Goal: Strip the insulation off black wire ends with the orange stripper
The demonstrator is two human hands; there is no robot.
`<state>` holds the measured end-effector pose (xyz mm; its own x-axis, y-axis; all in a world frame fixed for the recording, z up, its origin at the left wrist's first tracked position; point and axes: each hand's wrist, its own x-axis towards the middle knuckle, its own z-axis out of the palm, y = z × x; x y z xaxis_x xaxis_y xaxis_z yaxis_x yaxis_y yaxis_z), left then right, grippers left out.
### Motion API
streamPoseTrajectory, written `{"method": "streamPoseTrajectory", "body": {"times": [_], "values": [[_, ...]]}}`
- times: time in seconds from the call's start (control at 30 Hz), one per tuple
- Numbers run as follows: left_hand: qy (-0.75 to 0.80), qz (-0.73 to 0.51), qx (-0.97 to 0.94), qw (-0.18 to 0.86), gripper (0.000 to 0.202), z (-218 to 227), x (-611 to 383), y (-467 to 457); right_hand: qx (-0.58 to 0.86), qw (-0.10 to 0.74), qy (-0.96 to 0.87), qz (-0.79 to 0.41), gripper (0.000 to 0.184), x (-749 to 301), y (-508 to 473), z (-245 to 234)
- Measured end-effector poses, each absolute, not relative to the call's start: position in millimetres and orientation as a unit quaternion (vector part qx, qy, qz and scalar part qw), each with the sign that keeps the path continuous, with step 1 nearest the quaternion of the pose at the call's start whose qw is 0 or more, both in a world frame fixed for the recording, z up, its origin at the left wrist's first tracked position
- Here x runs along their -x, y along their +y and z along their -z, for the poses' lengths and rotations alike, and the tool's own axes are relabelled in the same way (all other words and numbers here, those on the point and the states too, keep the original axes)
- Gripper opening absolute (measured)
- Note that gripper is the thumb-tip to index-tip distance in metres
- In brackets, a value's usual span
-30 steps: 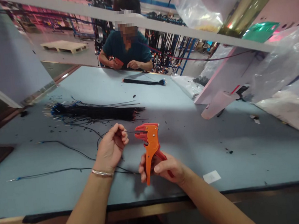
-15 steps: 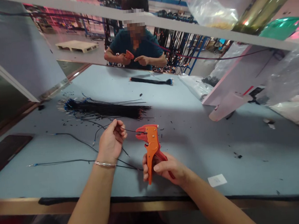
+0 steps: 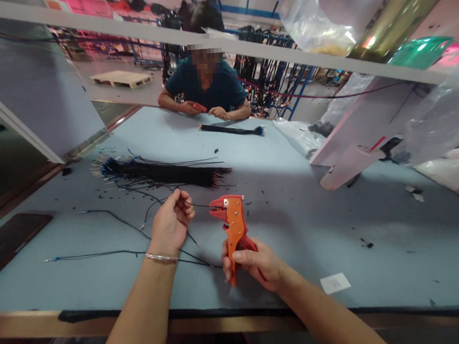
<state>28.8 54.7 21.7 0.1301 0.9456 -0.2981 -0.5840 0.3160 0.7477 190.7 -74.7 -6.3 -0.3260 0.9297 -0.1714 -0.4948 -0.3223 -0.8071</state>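
Note:
My right hand (image 3: 255,262) is closed round the handles of an orange wire stripper (image 3: 232,222), which stands upright above the blue table (image 3: 337,222). My left hand (image 3: 172,222) pinches a thin black wire (image 3: 198,204) whose end reaches into the stripper's jaws. A metal bangle sits on my left wrist. Behind the hands lies a bundle of black wires (image 3: 166,173) with blue tips at its left end. Loose black wires (image 3: 112,253) trail across the table to the left.
Across the table a person (image 3: 206,83) in a dark shirt handles a red tool, with a smaller wire bundle (image 3: 232,131) in front of them. Plastic bags (image 3: 440,123) and a white shelf support (image 3: 354,135) crowd the right. A white label (image 3: 335,283) lies near the front edge.
The stripper's handles have drawn closer together in my right hand. Both hands stay in much the same place on the table, and the view has shifted a little.

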Motion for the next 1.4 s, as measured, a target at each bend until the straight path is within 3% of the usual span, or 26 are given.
{"method": "streamPoseTrajectory", "body": {"times": [0.43,0.6,0.83,1.4], "values": [[0.374,-0.514,-0.247,0.732,0.019,-21,-31,52,0.417,0.508,-0.334,-0.676,0.039,-189,-74,14],[0.370,-0.469,-0.318,0.736,0.027,-26,-35,44,0.417,0.509,-0.356,-0.664,0.034,-188,-73,12],[0.403,-0.424,-0.463,0.666,0.031,-24,-39,38,0.394,0.510,-0.375,-0.666,0.031,-188,-71,11],[0.439,-0.484,-0.373,0.659,0.040,-20,-35,47,0.364,0.545,-0.287,-0.698,0.026,-195,-71,7]]}}
